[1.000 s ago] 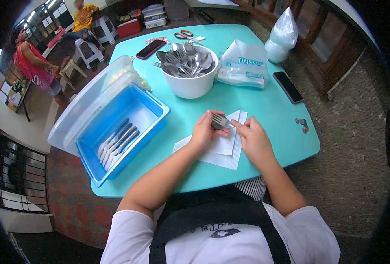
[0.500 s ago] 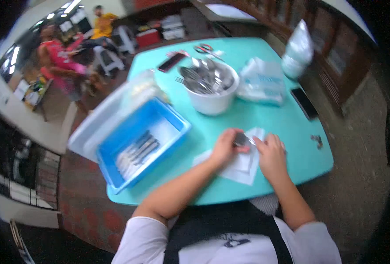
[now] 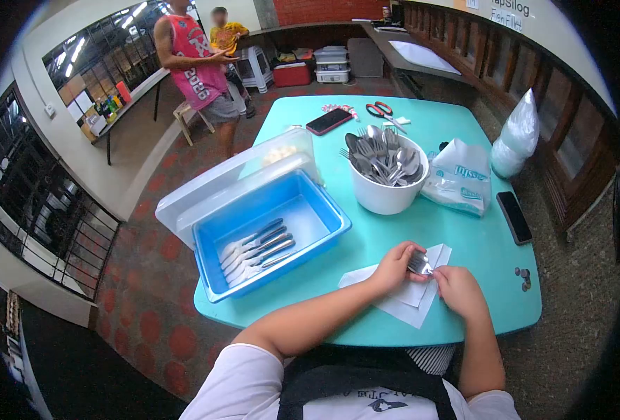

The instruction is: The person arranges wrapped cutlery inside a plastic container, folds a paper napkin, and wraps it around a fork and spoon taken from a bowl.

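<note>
My left hand [image 3: 398,269] is closed around the head of a fork [image 3: 420,264], its tines showing between the fingers. With its fingertips, my right hand [image 3: 462,291] pinches the fork near its neck; the handle is mostly hidden. Beneath both hands, white paper napkins [image 3: 409,313] lie flat on the turquoise table [image 3: 310,318]. To the left stands a blue tray [image 3: 324,227], with several pieces of cutlery [image 3: 257,252] partly wrapped in white paper inside. Beyond my hands, a white tub [image 3: 383,201] is full of loose spoons and forks [image 3: 387,154].
A translucent lid [image 3: 191,203] leans behind the tray. Phones [image 3: 329,121] [image 3: 514,218], red-handled scissors [image 3: 380,109], a plastic packet [image 3: 460,178], a tall plastic bag [image 3: 516,143] and coins [image 3: 524,278] are on the table or at its edge. Two people [image 3: 196,59] [image 3: 224,35] are in the background.
My view has shifted, so the table sits lower and farther right, and is sharper. Both hands stay together over the napkins; the fork's tines are now visible.
</note>
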### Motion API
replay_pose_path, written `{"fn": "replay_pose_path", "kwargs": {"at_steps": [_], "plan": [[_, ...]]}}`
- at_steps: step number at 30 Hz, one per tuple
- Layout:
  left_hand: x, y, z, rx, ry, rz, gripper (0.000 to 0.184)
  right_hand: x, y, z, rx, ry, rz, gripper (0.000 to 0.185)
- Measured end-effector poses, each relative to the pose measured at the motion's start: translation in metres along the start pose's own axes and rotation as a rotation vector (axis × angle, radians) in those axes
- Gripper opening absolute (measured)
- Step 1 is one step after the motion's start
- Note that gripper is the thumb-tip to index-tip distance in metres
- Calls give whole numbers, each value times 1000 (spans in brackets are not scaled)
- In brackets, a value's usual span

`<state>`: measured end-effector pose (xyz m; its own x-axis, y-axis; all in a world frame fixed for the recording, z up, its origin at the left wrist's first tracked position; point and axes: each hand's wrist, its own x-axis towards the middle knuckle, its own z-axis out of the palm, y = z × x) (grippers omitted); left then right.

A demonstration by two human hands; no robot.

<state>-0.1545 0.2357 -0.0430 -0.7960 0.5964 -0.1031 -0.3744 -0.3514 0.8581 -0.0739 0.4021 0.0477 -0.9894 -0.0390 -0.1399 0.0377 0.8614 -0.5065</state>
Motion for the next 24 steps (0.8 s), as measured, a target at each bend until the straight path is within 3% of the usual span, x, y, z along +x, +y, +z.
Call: {"fn": "replay_pose_path", "kwargs": {"at_steps": [6, 10, 14, 21, 24], "plan": [[-2, 4, 1, -67, -46, -57, 31, -4, 0, 5, 20, 100, -23, 25], [0, 1, 2, 142, -7, -31, 28, 0, 11, 12, 9, 103, -36, 27], [-2, 1, 1, 132, -63, -35, 30, -7, 11, 16, 70, 89, -40, 28], [-4, 1, 0, 18, 4, 148, 33, -11, 15, 19, 86, 221, -5, 29], [-9, 20, -7, 558, 117, 276, 35, -18, 10, 8, 113, 168, 56, 27]]}}
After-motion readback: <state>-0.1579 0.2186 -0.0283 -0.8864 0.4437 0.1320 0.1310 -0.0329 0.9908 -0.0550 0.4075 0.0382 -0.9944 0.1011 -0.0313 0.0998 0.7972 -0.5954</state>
